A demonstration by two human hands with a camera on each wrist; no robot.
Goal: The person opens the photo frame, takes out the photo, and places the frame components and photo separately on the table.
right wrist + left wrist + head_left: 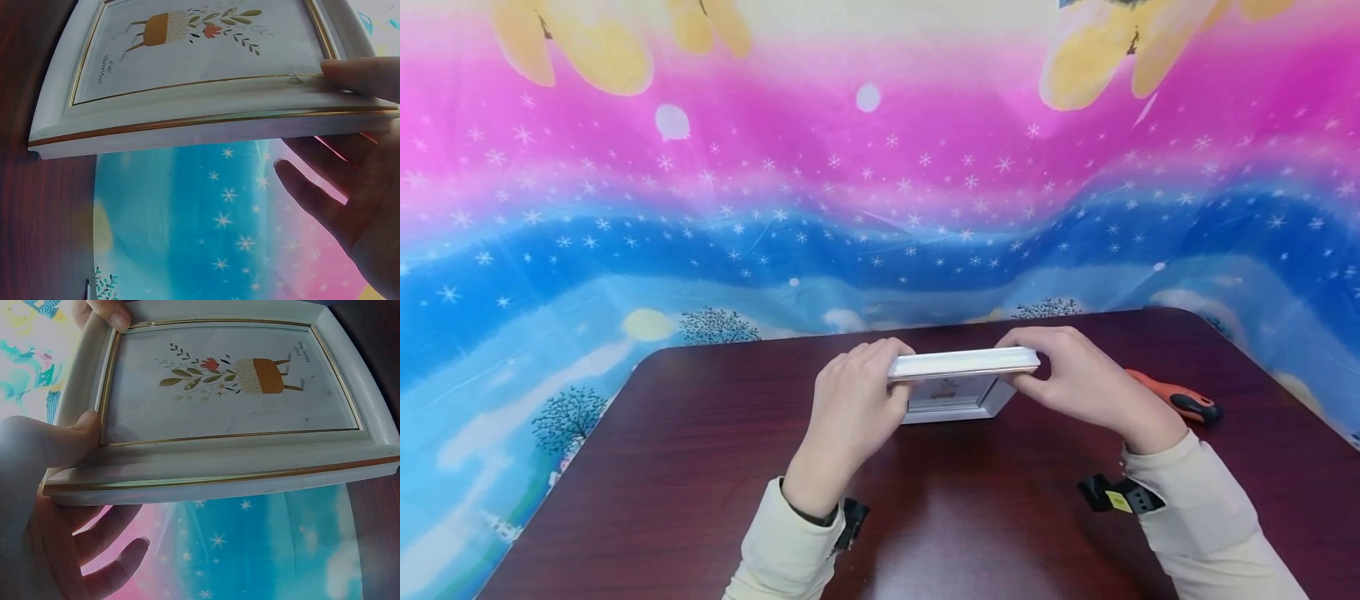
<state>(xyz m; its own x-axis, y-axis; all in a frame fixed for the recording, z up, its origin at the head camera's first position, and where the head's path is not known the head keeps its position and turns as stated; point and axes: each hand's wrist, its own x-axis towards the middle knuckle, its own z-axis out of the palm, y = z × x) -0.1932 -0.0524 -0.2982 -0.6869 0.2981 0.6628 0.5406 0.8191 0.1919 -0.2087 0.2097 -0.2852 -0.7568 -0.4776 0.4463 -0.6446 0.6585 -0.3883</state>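
Note:
A white picture frame (964, 362) with thin gold trim stands upright over the dark table, its picture side facing me. Behind its glass, a print (261, 376) shows a plant in an orange and cream pot on legs. My left hand (859, 392) grips the upper left corner, thumb (82, 432) on the front and fingers behind. At the upper right corner my right hand (1075, 375) pinches the frame the same way, its thumb (362, 76) on the front border. The frame's back is hidden.
An orange and black handled tool (1180, 400) lies on the dark wooden table (700, 467), right of the frame and partly behind my right wrist. A colourful snowflake-patterned cloth (820, 183) hangs behind the table and down its sides.

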